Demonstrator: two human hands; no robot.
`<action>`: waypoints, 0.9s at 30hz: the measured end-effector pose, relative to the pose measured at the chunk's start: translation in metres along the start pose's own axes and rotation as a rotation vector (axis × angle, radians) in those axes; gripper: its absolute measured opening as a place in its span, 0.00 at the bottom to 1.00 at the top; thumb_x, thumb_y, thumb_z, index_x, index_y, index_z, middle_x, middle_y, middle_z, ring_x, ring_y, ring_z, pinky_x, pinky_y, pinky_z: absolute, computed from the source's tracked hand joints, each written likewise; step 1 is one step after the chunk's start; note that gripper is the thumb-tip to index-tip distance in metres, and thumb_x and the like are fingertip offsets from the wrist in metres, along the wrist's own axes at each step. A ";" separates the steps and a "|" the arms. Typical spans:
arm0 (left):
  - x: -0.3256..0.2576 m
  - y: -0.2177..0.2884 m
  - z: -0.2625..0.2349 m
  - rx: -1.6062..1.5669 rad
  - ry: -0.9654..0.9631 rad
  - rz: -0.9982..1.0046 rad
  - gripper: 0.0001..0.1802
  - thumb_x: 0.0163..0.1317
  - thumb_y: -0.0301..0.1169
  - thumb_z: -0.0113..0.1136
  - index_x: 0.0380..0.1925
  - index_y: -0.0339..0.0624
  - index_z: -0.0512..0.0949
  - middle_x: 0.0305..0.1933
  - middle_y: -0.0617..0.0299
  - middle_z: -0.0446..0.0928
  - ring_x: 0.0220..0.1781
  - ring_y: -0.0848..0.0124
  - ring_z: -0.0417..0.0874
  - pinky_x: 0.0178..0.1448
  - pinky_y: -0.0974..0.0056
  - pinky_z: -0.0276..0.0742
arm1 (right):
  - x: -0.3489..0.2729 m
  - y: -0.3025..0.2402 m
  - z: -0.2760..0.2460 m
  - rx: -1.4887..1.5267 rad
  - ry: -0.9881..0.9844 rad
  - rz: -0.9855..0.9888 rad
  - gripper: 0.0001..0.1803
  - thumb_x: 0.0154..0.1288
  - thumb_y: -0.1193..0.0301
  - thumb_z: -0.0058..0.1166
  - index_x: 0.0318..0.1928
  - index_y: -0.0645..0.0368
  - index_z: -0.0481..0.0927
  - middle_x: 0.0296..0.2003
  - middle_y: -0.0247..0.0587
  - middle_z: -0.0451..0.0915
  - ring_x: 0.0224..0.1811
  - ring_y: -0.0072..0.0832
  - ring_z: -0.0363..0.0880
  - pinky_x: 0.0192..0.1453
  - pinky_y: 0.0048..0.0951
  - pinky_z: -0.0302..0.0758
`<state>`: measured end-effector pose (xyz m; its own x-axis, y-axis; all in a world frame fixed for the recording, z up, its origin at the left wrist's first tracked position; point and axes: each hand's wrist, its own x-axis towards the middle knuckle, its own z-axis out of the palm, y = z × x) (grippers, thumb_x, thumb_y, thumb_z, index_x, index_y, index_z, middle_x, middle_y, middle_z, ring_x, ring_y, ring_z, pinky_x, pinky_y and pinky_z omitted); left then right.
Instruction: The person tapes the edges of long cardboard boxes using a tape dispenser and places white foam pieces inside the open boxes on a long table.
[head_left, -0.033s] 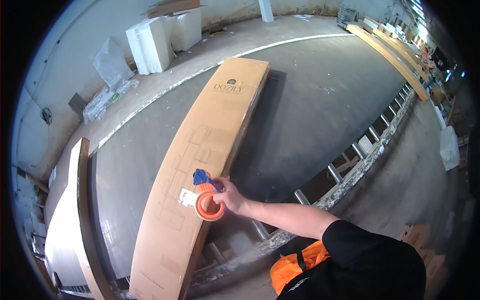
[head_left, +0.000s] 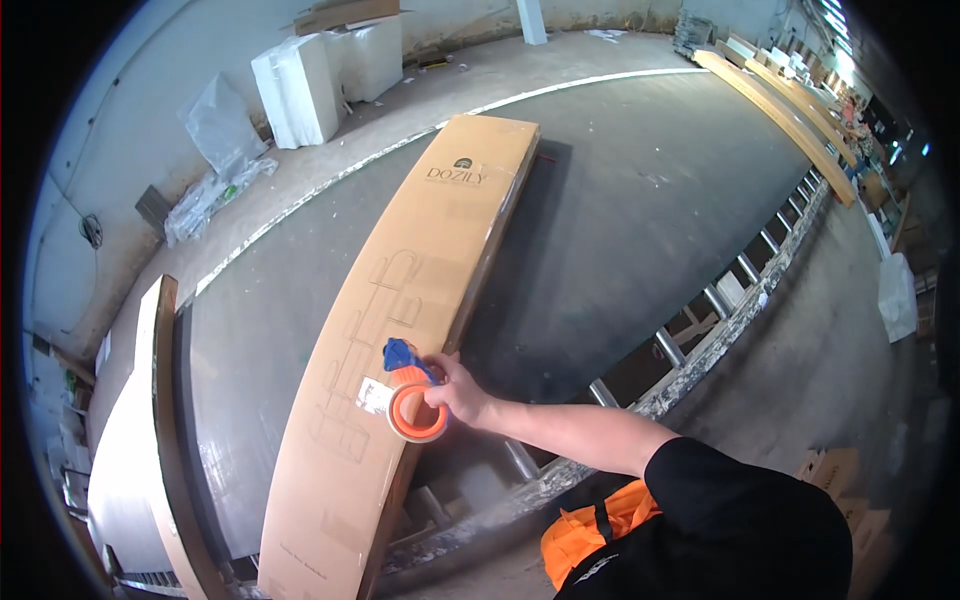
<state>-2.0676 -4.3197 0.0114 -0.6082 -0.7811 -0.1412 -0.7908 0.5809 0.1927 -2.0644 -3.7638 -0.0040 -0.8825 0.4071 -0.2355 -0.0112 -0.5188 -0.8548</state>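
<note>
My right hand (head_left: 458, 390) is closed around a tape dispenser (head_left: 412, 376) with blue and orange parts and a roll of tape on it. The dispenser is over a long, flat cardboard box (head_left: 410, 270), near the box's right edge. Whether it touches the box I cannot tell. A small white label (head_left: 373, 395) is on the box just left of the tape roll. Line drawings and dark print mark the box's top face. My left hand is out of view.
The box lies across a wide dark conveyor belt (head_left: 620, 200) with metal rollers (head_left: 670, 348) along its right side. Another long box (head_left: 168, 420) stands at the left. White wrapped blocks (head_left: 298, 90) sit beyond the belt. More long boxes (head_left: 785, 115) lie at the far right.
</note>
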 end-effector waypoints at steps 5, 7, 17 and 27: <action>-0.042 -0.022 0.035 0.124 0.024 -0.025 0.62 0.47 0.81 0.48 0.57 0.27 0.69 0.54 0.32 0.75 0.55 0.39 0.78 0.57 0.38 0.75 | 0.064 0.012 0.006 -0.215 0.151 -0.135 0.30 0.36 0.70 0.57 0.46 0.71 0.77 0.37 0.48 0.78 0.46 0.36 0.76 0.58 0.32 0.72; -0.100 -0.034 0.045 0.116 -0.050 -0.037 0.65 0.44 0.81 0.51 0.59 0.25 0.64 0.55 0.33 0.75 0.54 0.39 0.79 0.56 0.40 0.76 | 0.092 -0.017 -0.018 -0.062 0.017 -0.184 0.18 0.39 0.72 0.59 0.34 0.72 0.82 0.31 0.44 0.82 0.36 0.30 0.80 0.43 0.27 0.76; -0.316 -0.054 0.114 -0.357 0.094 0.272 0.48 0.52 0.63 0.66 0.52 0.26 0.69 0.47 0.32 0.73 0.48 0.44 0.77 0.51 0.49 0.77 | -0.109 -0.050 -0.162 -0.083 -0.111 -0.025 0.30 0.45 0.75 0.53 0.54 0.68 0.77 0.31 0.34 0.77 0.28 0.19 0.73 0.33 0.23 0.70; -0.305 -0.042 0.115 -0.376 0.142 0.061 0.47 0.60 0.66 0.52 0.63 0.35 0.65 0.57 0.35 0.71 0.60 0.43 0.74 0.59 0.44 0.76 | -0.469 -0.058 -0.416 -0.049 0.369 -0.053 0.43 0.29 0.77 0.51 0.58 0.75 0.72 0.51 0.47 0.79 0.53 0.35 0.79 0.62 0.31 0.73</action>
<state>-1.8563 -4.0794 -0.0648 -0.6170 -0.7869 0.0115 -0.6574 0.5234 0.5422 -1.4544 -3.6122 -0.0360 -0.6522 0.6808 -0.3335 -0.0219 -0.4567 -0.8894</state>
